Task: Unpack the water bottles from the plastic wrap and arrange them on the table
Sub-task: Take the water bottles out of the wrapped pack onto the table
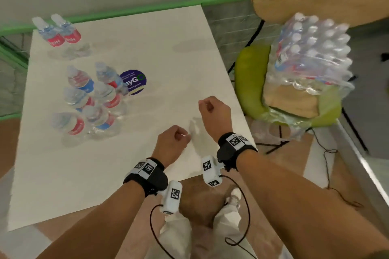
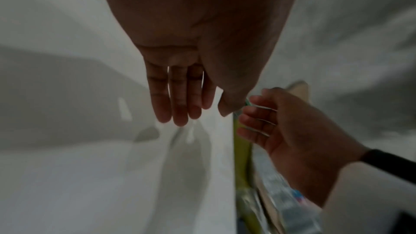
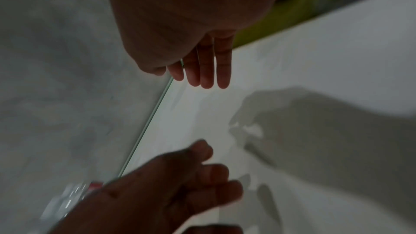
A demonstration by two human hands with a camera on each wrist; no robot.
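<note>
both hands free, most bottles still wrapped

the left hand [image 1: 171, 143] and right hand [image 1: 213, 114] hang over the table [image 1: 147, 48] at about 5 o'clock, fingers loosely relaxed, holding nothing. eight loose bottles stand on the table: a cluster [image 1: 90, 99] at 9 o'clock and a pair [image 1: 57, 31] at 11 o'clock. the pack [image 1: 311, 54], wrap torn but mostly full, sits off the table at 3 o'clock on a green chair [image 1: 250, 82].

the risks, as i judge them:
- the pack looks tilted on the chair; pulling a bottle out from low down could tip it or spill bottles to the floor.
- the loose wrap may snag a bottle mid-pull and drag neighbours along.
- the cluster stands tight; setting another bottle close could knock some over.
- a sleeve-level swing from 3 to 9 o'clock could clip standing bottles.
</note>
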